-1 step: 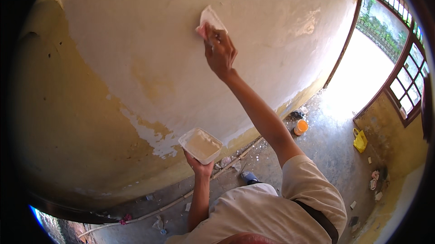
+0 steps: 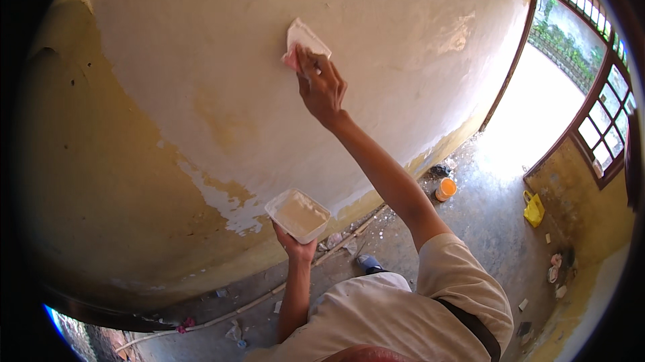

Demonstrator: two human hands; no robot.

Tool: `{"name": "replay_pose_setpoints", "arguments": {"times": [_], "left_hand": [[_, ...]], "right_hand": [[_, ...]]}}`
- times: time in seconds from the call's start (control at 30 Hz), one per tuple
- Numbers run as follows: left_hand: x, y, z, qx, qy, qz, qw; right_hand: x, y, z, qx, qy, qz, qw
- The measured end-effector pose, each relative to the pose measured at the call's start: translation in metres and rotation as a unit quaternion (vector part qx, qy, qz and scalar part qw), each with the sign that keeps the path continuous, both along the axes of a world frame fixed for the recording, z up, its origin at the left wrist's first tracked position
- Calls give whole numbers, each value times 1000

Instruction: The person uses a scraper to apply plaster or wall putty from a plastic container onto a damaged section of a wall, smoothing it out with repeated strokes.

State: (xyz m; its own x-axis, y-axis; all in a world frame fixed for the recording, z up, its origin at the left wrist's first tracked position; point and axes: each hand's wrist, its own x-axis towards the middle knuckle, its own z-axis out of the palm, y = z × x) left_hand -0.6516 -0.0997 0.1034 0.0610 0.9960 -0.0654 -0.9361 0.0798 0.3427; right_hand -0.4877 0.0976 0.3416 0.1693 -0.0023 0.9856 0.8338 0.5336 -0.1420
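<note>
My right hand (image 2: 321, 86) is raised against the wall (image 2: 222, 59), its fingers closed around a flat pink putty spreader (image 2: 291, 59). White putty coats much of the spreader's wide blade, which lies against the pale, coated part of the wall. Lower down, my left hand (image 2: 295, 246) grips a shallow white plastic tub (image 2: 321, 231) from beneath. Inside the tub, off-white putty (image 2: 295, 214) covers the bottom and clings to the sides. My left thumb and fingers are partly hidden under the tub.
A long pole (image 2: 262, 298) lies on the floor along the wall's foot, among scraps. An orange bucket (image 2: 446, 189) stands near the wall at the right. Beyond it are a yellow bag (image 2: 533, 209), a bright doorway (image 2: 531, 100) and a paned window (image 2: 607, 116).
My right hand and the putty spreader have slid a little down and to the left over the wall. The left hand and the tub stay in place.
</note>
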Motion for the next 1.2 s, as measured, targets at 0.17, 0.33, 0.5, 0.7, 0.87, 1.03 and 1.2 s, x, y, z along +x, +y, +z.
{"name": "replay_pose_setpoints", "arguments": {"times": [0.17, 0.33, 0.5, 0.7, 0.87, 1.03, 1.2], "left_hand": [[9, 5, 0, -15, 18, -18, 1000], [17, 5, 7, -34, 15, -3, 999], [24, 7, 7, -38, -2, 28, 999], [46, 9, 9, 45, 142, 135, 980], [44, 17, -24, 9, 98, 132, 986], [60, 18, -29, -21, 46, 99, 994], [96, 25, -18, 3, 29, 78, 996]], "right_hand": [[25, -37, -40, -93, -144, 132, 976], [110, -9, 33, 30, 108, 8, 994], [95, 39, 62, 20, 128, -57, 990], [-2, -30, -75, -75, -152, 166, 971], [26, -71, -149, -272, -100, 398, 870], [60, -110, -131, -473, 98, 418, 770], [74, -107, -189, -490, -21, 402, 774]]}}
